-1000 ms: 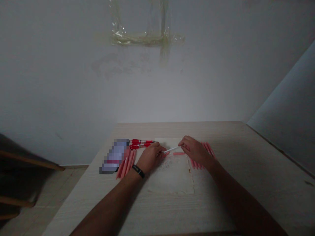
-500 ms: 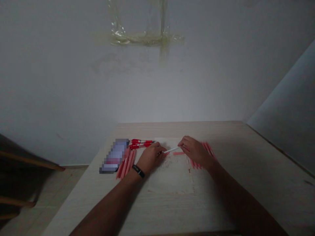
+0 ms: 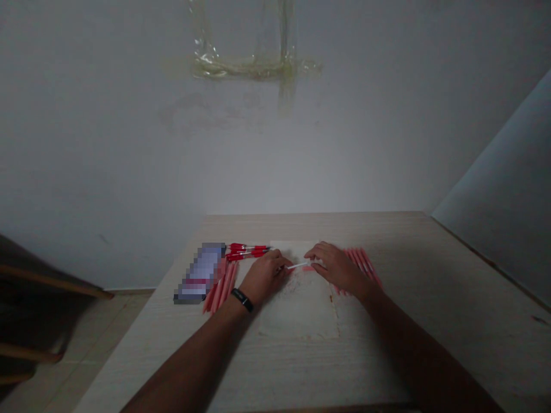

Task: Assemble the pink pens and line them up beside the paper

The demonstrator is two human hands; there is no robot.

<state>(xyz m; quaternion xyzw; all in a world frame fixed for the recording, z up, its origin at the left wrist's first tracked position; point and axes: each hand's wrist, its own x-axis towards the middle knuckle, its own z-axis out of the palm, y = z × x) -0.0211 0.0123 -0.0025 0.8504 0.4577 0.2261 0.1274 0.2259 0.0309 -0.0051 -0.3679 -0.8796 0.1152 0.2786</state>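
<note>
My left hand (image 3: 266, 272), with a black band on its wrist, is closed on the near end of a thin white stick (image 3: 298, 265). The stick looks like a pen refill, but I cannot be sure. My right hand (image 3: 336, 267) curls its thumb and fingers around the stick's other end, partly hiding it. Just beneath these fingertips a short pink strip (image 3: 307, 268) lies on a pale sheet (image 3: 297, 321). Several pink pens (image 3: 359, 261) lie side by side under and beyond my right hand.
Left of my left hand are several pink sticks (image 3: 224, 287), probably pen barrels. Red pens (image 3: 247, 252) lie behind them. A phone with a blurred screen (image 3: 200, 272) rests at the table's left side. The wooden table (image 3: 370, 367) meets a taped wall (image 3: 241, 69).
My right hand has shifted slightly left and lower, its fingers spreading a little, covering more of the pink strip. More pink pens show at right. My left hand has barely moved.
</note>
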